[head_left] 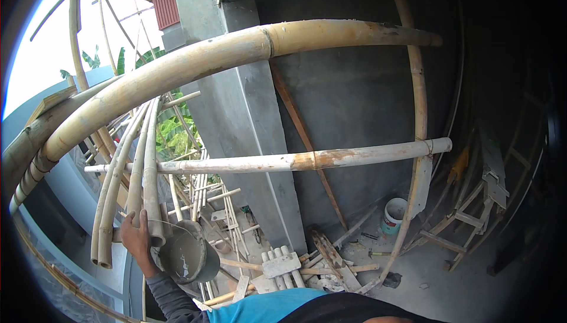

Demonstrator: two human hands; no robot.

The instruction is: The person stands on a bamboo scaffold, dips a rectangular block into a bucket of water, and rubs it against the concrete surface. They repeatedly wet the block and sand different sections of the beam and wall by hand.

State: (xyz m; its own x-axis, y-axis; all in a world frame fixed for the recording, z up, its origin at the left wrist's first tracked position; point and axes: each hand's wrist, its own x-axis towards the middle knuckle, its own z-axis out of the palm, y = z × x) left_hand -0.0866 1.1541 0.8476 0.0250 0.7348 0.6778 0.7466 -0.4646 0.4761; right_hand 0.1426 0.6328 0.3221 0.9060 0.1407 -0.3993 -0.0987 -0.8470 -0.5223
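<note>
My left hand [136, 237], on a dark-sleeved arm, is at the lower left, with its fingers against the lower end of a bamboo pole [136, 184] in a bundle. Its thumb and a finger point upward around the pole; the other fingers are partly hidden. Close to its right is a dark bucket [208, 261] with grey wet mix [182, 255] inside and a thin wire handle. Whether the hand touches the bucket is unclear. My right hand is out of view.
A thick bamboo pole [195, 57] arches across the top, with a paler horizontal pole [248, 163] below. Beyond stand a grey column [251, 116] and an upright pole [418, 98]. On the floor are a white bucket [394, 214], boards [336, 258] and a wooden frame [469, 219].
</note>
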